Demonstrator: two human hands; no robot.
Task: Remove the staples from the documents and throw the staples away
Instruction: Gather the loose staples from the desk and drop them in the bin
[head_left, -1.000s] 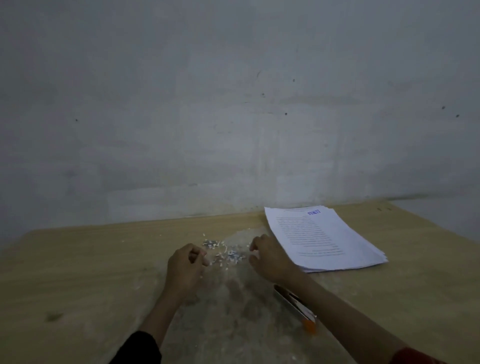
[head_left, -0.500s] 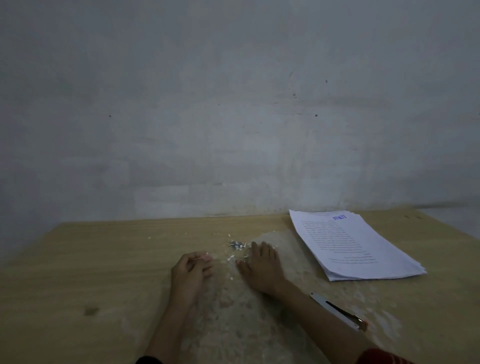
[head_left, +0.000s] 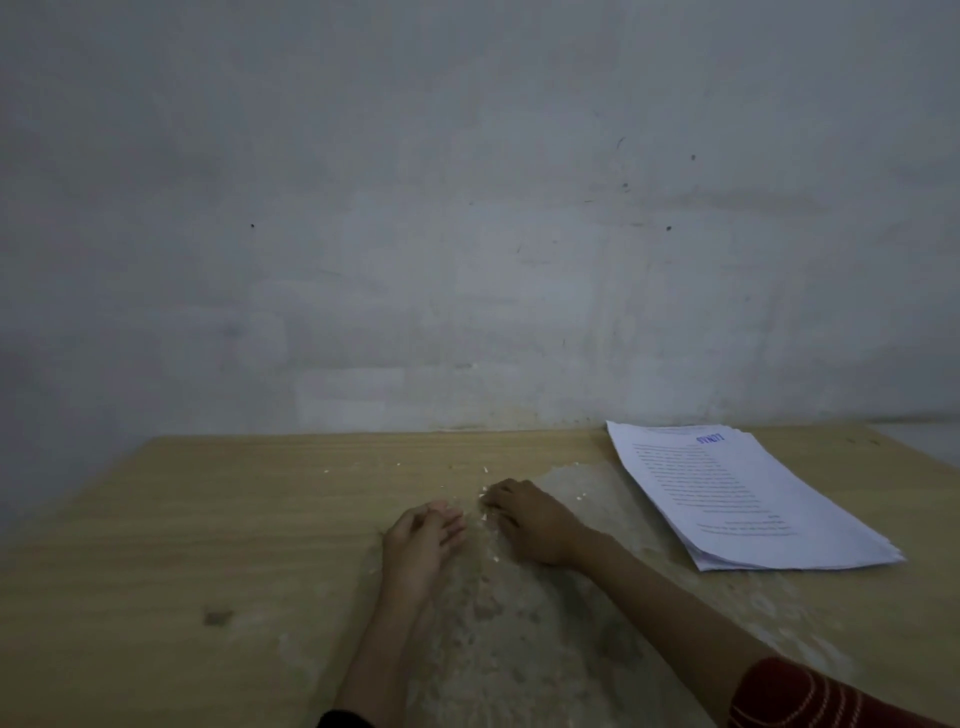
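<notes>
Small pale staples (head_left: 485, 517) lie scattered on the worn middle of the wooden table (head_left: 218, 519). My right hand (head_left: 532, 522) lies palm down on them, its fingers curled over the small heap, which is mostly hidden underneath. My left hand (head_left: 423, 540) rests on the table just to the left, palm turned up and toward the right hand, fingers loosely cupped. I cannot see whether anything lies in that palm. The stack of white printed documents (head_left: 737, 499) sits at the right, apart from both hands.
A few stray staple bits (head_left: 486, 470) lie farther back toward the grey wall (head_left: 467, 234). The table's right rear corner shows behind the document stack. A dark spot (head_left: 217, 617) marks the wood at the left.
The view has shifted left, and the staple remover near my right forearm has dropped out of sight. My right hand went from flat fingers to curled ones over the staple heap. My left hand turned palm up.
</notes>
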